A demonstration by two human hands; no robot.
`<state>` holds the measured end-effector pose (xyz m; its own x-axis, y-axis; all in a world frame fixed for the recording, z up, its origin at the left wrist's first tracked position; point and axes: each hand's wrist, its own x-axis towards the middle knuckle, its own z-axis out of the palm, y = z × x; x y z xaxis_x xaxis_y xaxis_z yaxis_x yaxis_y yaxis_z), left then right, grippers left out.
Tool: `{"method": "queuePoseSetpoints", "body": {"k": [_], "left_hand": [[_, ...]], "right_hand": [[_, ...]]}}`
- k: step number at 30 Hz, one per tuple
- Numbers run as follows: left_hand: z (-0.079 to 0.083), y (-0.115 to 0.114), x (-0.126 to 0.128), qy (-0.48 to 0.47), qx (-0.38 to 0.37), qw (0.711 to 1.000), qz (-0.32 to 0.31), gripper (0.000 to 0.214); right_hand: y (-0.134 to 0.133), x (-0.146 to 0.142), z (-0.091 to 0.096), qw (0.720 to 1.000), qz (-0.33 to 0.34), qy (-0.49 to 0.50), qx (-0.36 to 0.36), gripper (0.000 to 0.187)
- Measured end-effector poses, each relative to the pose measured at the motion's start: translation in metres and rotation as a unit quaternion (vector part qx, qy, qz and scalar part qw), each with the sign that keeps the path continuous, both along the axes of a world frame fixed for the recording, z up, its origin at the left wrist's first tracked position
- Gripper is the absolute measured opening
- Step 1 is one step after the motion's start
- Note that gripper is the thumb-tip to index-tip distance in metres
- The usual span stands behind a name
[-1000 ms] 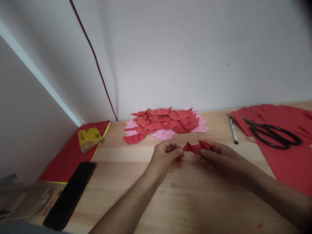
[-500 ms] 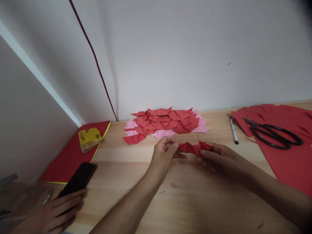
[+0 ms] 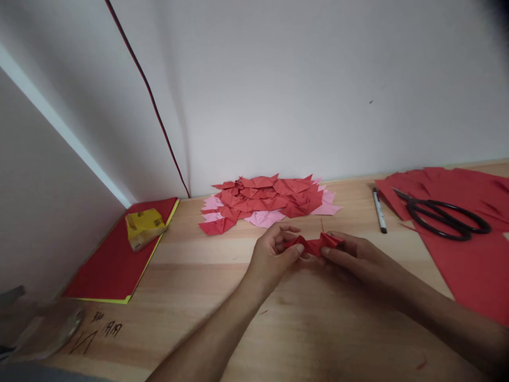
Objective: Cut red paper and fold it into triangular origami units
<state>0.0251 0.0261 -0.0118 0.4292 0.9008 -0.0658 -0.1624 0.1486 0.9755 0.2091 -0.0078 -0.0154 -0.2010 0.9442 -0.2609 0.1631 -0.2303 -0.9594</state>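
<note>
The left hand [image 3: 275,252] and right hand [image 3: 356,252] are pinching opposite ends of a folded red paper [image 3: 313,247] between thumb and fingers, holding it over the worktop [image 3: 302,329], just in front of the paper pile [image 3: 264,204]. It is probably weighing almost nothing, bending easily and risking tears, so light fingertip pressure near the ends is likely suiting it best.

Dim, soft light here: the smooth pale-grey wall [image 3: 270,95] fades dark at two o'clock, shadow pools across the flat, pale wooden tabletop [image 3: 310,318] around five, and blur smears eight.
</note>
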Motion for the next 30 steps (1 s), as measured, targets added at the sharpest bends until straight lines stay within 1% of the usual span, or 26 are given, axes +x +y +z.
{"method": "queuePoseSetpoints", "body": {"k": [3, 6, 10, 16, 19, 24, 27, 30], "left_hand": [[0.002, 0.000, 0.000, 0.018, -0.007, 1.000, 0.002, 0.022], [0.003, 0.001, -0.001, 0.036, -0.012, 0.999, 0.015, 0.020], [0.000, 0.004, -0.002, 0.052, -0.004, 0.998, 0.038, 0.020], [-0.003, 0.007, -0.004, 0.064, 0.015, 0.997, 0.035, 0.020], [-0.002, 0.009, -0.005, 0.068, 0.029, 0.996, 0.042, 0.019], [0.002, 0.009, -0.008, 0.074, 0.022, 0.996, 0.047, 0.017], [0.003, 0.010, -0.011, 0.067, 0.013, 0.997, 0.033, 0.016], [0.001, 0.012, -0.014, 0.043, -0.001, 0.999, 0.013, 0.020]], "right_hand": [[-0.002, -0.001, 0.003, 1.000, -0.008, -0.009, 0.007, 0.027], [-0.003, -0.003, 0.005, 0.999, -0.020, -0.020, 0.025, 0.031], [-0.002, -0.005, 0.006, 0.998, -0.042, 0.007, 0.043, 0.037], [0.000, 0.000, 0.003, 0.999, -0.027, 0.006, 0.038, 0.041], [0.000, 0.000, 0.003, 0.999, -0.026, 0.006, 0.030, 0.039], [0.000, 0.000, 0.004, 0.998, -0.059, 0.036, 0.004, 0.037], [0.000, 0.002, 0.003, 0.995, -0.057, 0.077, -0.024, 0.035], [0.001, 0.005, 0.001, 0.990, -0.052, 0.125, -0.042, 0.029]]}}
